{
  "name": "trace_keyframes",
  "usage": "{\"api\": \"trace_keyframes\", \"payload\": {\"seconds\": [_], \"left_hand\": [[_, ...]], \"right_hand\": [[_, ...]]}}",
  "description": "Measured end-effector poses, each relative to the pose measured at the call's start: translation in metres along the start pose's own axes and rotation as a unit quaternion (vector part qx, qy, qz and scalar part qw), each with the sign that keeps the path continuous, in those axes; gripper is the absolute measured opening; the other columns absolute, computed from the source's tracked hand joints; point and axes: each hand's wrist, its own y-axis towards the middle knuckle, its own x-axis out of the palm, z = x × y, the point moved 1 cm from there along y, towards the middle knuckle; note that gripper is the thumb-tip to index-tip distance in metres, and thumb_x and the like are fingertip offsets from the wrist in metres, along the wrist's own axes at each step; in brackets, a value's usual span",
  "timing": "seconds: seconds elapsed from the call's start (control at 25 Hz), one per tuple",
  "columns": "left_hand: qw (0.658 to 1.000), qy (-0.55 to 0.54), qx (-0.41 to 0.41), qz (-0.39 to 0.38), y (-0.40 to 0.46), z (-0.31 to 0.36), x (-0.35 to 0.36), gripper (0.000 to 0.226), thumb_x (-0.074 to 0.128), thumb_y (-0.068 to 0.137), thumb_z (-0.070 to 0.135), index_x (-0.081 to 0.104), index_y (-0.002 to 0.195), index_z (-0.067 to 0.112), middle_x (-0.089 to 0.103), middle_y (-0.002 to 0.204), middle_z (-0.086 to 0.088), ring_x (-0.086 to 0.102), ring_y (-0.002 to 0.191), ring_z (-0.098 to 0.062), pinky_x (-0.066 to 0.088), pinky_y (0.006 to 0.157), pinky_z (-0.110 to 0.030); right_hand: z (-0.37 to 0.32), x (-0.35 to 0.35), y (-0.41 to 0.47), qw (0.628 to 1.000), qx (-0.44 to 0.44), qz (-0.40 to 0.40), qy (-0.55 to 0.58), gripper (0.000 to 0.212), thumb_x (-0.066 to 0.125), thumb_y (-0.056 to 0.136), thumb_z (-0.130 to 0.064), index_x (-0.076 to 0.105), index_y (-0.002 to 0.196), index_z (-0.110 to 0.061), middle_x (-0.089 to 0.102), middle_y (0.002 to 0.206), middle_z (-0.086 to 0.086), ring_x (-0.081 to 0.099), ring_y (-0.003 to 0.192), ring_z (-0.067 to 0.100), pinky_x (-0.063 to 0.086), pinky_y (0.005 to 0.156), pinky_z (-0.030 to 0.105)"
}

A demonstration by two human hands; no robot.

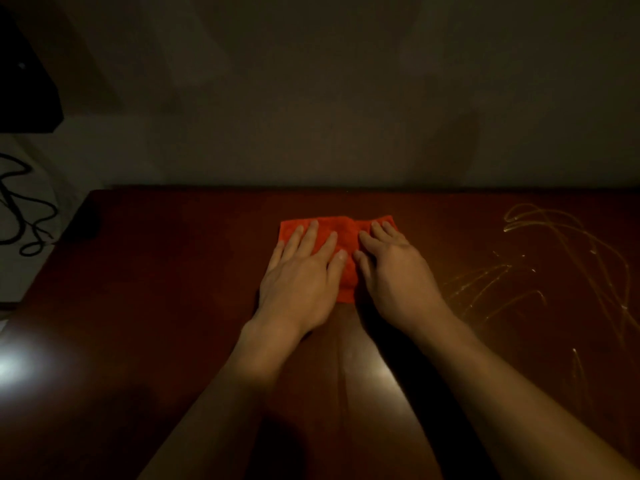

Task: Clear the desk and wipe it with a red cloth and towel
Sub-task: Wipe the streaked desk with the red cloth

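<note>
A folded red cloth [343, 237] lies flat on the dark reddish-brown desk [166, 271], near the middle and toward the back. My left hand [301, 271] rests palm down on the cloth's left half, fingers spread. My right hand [391, 268] lies palm down on its right half, fingers slightly bent over the fabric. Both hands press on the cloth without gripping it. Much of the cloth is hidden under the hands. No towel is in view.
Shiny wet streaks [561, 258] curl across the desk's right side. The desk's back edge meets a dim wall [311, 98]. Left of the desk, black cables [24, 216] lie on a white surface, with a dark object [24, 81] above. A bright glare [14, 368] marks the left front.
</note>
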Motion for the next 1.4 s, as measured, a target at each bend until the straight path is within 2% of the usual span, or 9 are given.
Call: {"api": "trace_keyframes", "payload": {"seconds": [0.28,0.48,0.64,0.84,1.04,1.16,1.24,1.32,1.4], "left_hand": [[1.000,0.013,0.015,0.013,0.067,-0.014,-0.014,0.053,0.020,0.105,0.045,0.019,0.155,0.029,0.004,0.165,-0.002,0.000,0.151,-0.019,0.001,0.121,-0.037],[0.999,0.013,0.036,0.019,0.099,-0.027,-0.020,0.057,0.016,0.102,0.051,0.027,0.154,0.027,0.020,0.163,-0.004,0.014,0.150,-0.019,0.010,0.122,-0.040],[0.998,0.054,0.018,0.036,0.079,-0.070,-0.023,0.091,-0.008,0.080,0.062,0.029,0.153,0.023,0.022,0.162,-0.006,0.014,0.150,-0.021,0.014,0.121,-0.041],[0.997,0.026,0.028,0.070,0.048,-0.087,-0.031,0.089,-0.001,0.083,0.057,0.041,0.147,0.012,0.031,0.158,-0.011,0.019,0.149,-0.022,0.011,0.121,-0.033],[0.999,-0.008,0.007,0.038,0.021,-0.035,-0.017,0.089,-0.004,0.081,0.065,0.031,0.152,0.025,0.012,0.164,-0.002,0.005,0.151,-0.017,0.004,0.122,-0.034],[1.000,-0.014,0.019,0.010,0.058,-0.014,-0.017,0.061,0.011,0.101,0.053,0.026,0.154,0.027,0.008,0.165,-0.005,0.003,0.151,-0.020,0.003,0.121,-0.034],[1.000,-0.003,0.021,0.002,0.082,-0.007,-0.015,0.061,0.012,0.101,0.053,0.025,0.154,0.026,0.009,0.164,-0.006,0.003,0.152,-0.021,0.003,0.122,-0.037],[1.000,0.003,0.026,0.007,0.084,-0.003,-0.010,0.067,0.007,0.097,0.056,0.024,0.154,0.026,0.009,0.165,-0.006,0.002,0.152,-0.021,0.002,0.122,-0.038],[0.999,0.001,0.037,0.026,0.061,0.000,0.001,0.065,0.007,0.098,0.056,0.023,0.155,0.027,0.007,0.165,-0.004,0.002,0.151,-0.020,0.001,0.122,-0.035]], "right_hand": [[0.009,0.004,0.065,0.999,-0.007,0.022,-0.030,0.026,0.049,0.098,-0.023,0.064,0.112,-0.006,0.059,0.122,0.017,0.048,0.124,0.037,0.037,0.107,0.042],[0.009,0.008,0.092,0.998,-0.027,0.045,-0.030,0.022,0.046,0.096,-0.019,0.064,0.100,-0.008,0.064,0.106,0.014,0.055,0.103,0.034,0.043,0.092,0.043],[-0.030,0.030,0.092,0.996,-0.082,0.032,0.000,0.022,0.048,0.090,-0.008,0.065,0.103,-0.008,0.064,0.110,0.014,0.054,0.112,0.035,0.040,0.102,0.042],[-0.056,0.035,0.078,0.996,-0.082,-0.006,0.032,0.029,0.046,0.097,-0.010,0.062,0.122,-0.008,0.059,0.131,0.011,0.042,0.133,0.031,0.029,0.112,0.035],[-0.019,0.017,0.027,0.997,-0.074,-0.002,0.025,0.037,0.045,0.100,-0.024,0.059,0.132,-0.011,0.056,0.140,0.008,0.042,0.138,0.025,0.029,0.114,0.034],[0.016,0.004,0.051,0.999,-0.034,0.019,0.008,0.023,0.051,0.098,-0.026,0.066,0.111,-0.013,0.064,0.123,0.008,0.052,0.124,0.028,0.041,0.100,0.034],[0.026,-0.001,0.067,0.999,-0.012,0.031,-0.013,0.014,0.053,0.096,-0.025,0.061,0.093,-0.014,0.063,0.104,0.008,0.055,0.109,0.030,0.044,0.088,0.038],[0.025,-0.002,0.065,0.999,-0.017,0.033,-0.025,0.014,0.053,0.096,-0.022,0.061,0.090,-0.012,0.062,0.099,0.009,0.054,0.103,0.030,0.042,0.087,0.040],[0.020,-0.006,0.047,0.999,-0.023,0.027,-0.024,0.016,0.053,0.096,-0.021,0.065,0.096,-0.009,0.064,0.102,0.010,0.055,0.107,0.031,0.042,0.094,0.041]]}}
